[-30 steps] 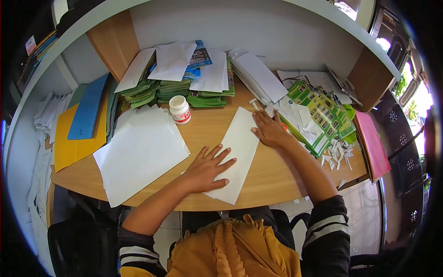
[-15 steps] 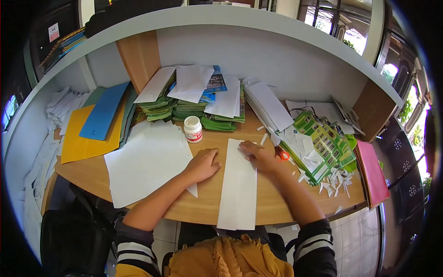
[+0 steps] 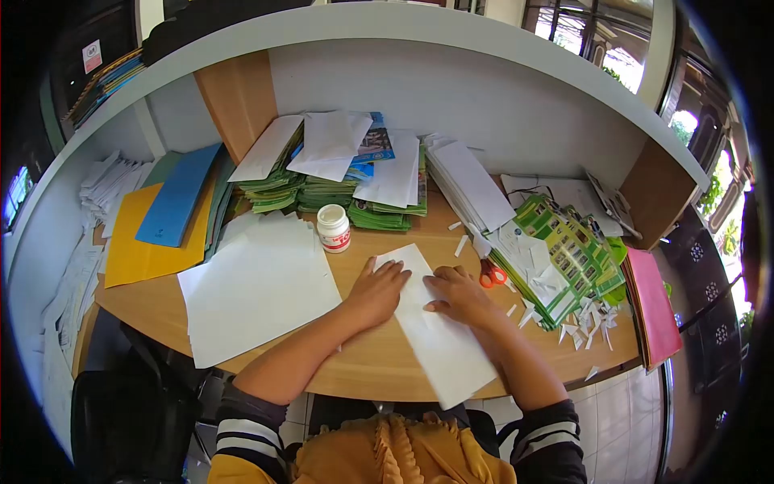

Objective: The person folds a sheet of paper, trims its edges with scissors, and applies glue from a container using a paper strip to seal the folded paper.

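A long folded strip of white paper [image 3: 439,347] lies slanted on the desk in front of me, its near end reaching over the desk edge. My left hand [image 3: 377,292] rests on the upper left side of the strip, fingers stretched out on it. On the right side, my right hand [image 3: 461,297] presses down with thumb and fingers apart. A white glue jar [image 3: 333,229] with a red label stands beyond my left hand. Orange-handled scissors [image 3: 493,274] lie right of my right hand, their blades partly hidden.
Large white sheets [image 3: 258,298] cover the left of the desk [image 3: 355,363]. Stacks of green printed papers [image 3: 326,194] line the back. Green printed sheets [image 3: 564,250] and paper scraps [image 3: 595,319] lie at right, beside a pink folder [image 3: 651,306]. Yellow [image 3: 145,250] and blue folders [image 3: 181,202] sit at left.
The paper strip has turned, its near end swinging to the right. My left hand has moved right and up onto the strip. My right hand has shifted slightly toward me.
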Tool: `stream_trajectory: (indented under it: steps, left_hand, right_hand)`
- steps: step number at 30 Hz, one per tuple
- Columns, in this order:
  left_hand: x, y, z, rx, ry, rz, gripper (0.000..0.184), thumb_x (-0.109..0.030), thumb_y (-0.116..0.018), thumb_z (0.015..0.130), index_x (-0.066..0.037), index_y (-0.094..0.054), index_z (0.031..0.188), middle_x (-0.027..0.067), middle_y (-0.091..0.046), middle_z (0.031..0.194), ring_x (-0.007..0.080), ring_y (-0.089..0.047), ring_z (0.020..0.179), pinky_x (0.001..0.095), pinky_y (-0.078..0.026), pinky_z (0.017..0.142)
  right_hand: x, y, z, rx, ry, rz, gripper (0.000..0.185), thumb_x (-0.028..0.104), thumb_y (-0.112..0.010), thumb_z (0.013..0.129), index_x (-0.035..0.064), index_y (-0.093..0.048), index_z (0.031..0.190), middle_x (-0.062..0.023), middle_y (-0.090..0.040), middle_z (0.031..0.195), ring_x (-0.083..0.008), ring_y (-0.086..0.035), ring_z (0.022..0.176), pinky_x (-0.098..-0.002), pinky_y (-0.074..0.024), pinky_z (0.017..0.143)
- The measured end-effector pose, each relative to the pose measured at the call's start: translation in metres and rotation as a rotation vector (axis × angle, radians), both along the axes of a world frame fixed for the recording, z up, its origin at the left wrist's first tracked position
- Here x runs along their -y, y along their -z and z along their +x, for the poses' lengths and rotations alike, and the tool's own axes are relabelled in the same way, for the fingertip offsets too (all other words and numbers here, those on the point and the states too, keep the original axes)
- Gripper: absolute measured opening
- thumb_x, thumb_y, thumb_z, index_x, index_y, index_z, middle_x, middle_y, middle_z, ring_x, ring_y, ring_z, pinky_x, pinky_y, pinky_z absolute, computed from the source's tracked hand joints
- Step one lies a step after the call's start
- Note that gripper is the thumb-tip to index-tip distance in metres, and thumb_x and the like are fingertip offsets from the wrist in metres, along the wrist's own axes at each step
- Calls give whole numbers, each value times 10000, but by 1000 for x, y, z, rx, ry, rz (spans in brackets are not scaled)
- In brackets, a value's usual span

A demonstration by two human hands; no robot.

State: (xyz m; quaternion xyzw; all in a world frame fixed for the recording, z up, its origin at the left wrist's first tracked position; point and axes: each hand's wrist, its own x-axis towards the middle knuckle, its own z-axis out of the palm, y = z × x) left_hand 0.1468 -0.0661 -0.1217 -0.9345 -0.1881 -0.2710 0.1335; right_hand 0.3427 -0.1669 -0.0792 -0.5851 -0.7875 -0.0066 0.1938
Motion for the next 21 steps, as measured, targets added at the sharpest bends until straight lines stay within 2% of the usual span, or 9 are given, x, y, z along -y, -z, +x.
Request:
stream_trajectory:
  steps: [1, 5, 6, 10, 11, 13, 15, 17, 21]
  left_hand:
    - [4, -7, -4, -5, -12, 0, 442, -253, -628, 775, -20, -527, 1137, 155, -569, 1008, 291, -532, 939, 435, -289, 998]
    - [40, -66, -12, -364, -257, -387, 499, -334, -654, 756, -34, -530, 1136, 154, -555, 1076, 287, -501, 1017, 465, -228, 1025]
    - [38, -64, -13, -366, -254, -390, 499, -334, -654, 756, -34, -530, 1136, 154, -555, 1076, 287, -501, 1017, 465, -228, 1025]
    - [30, -52, -18, -91, 58, -126, 534, -378, -682, 722, -38, -542, 1109, 145, -577, 1017, 279, -525, 951, 428, -274, 992]
    - [29, -52, -20, -91, 69, -128, 534, -378, -682, 722, -38, -542, 1109, 145, -577, 1017, 279, -525, 951, 428, -274, 992]
    - [28, -57, -25, -181, 30, -348, 522, -392, -682, 717, -39, -555, 1081, 141, -584, 998, 274, -530, 931, 412, -291, 973]
    - [26, -64, -28, -272, -1, -560, 512, -406, -681, 713, -39, -569, 1053, 137, -590, 978, 270, -534, 910, 397, -308, 953]
    - [29, -67, -35, -302, -74, -478, 367, -363, -679, 716, -29, -605, 847, 131, -586, 887, 270, -540, 875, 374, -354, 864]
    - [30, -74, -39, -364, -162, -403, 262, -285, -623, 749, -27, -608, 788, 143, -595, 875, 292, -553, 848, 364, -385, 841]
  right_hand:
    - [-3, 1, 2, -5, -12, 0, 332, 247, -650, 788, 41, -616, 1047, -88, -567, 1091, -303, -502, 987, -358, -421, 843]
    - [-8, -2, 10, 50, 104, 112, 387, 284, -657, 782, 37, -613, 1076, -92, -592, 1051, -291, -530, 956, -341, -434, 836]
    - [-6, -7, 11, 49, 107, 109, 387, 284, -657, 782, 37, -613, 1076, -92, -592, 1051, -291, -530, 956, -341, -434, 836]
    - [10, -42, 18, -139, 158, -12, 359, 248, -647, 786, 32, -614, 1070, -108, -621, 1001, -292, -567, 865, -340, -456, 787]
    - [11, -42, 25, -145, 180, -56, 315, 228, -634, 787, 26, -625, 1029, -119, -630, 986, -300, -573, 821, -348, -461, 758]
    - [11, -45, 42, -153, 222, -101, 274, 208, -621, 788, 21, -637, 988, -130, -638, 971, -308, -579, 778, -356, -465, 730]
    - [8, -53, 61, -103, 528, -304, 215, 172, -588, 787, 4, -650, 905, -133, -634, 968, -310, -576, 762, -367, -460, 715]
    - [10, -51, 72, -108, 600, -282, 207, 172, -586, 785, 3, -650, 887, -134, -632, 949, -310, -574, 758, -367, -459, 715]
    - [12, -44, 89, -120, 759, -213, 191, 171, -581, 779, 1, -651, 830, -138, -623, 892, -312, -569, 746, -367, -456, 716]
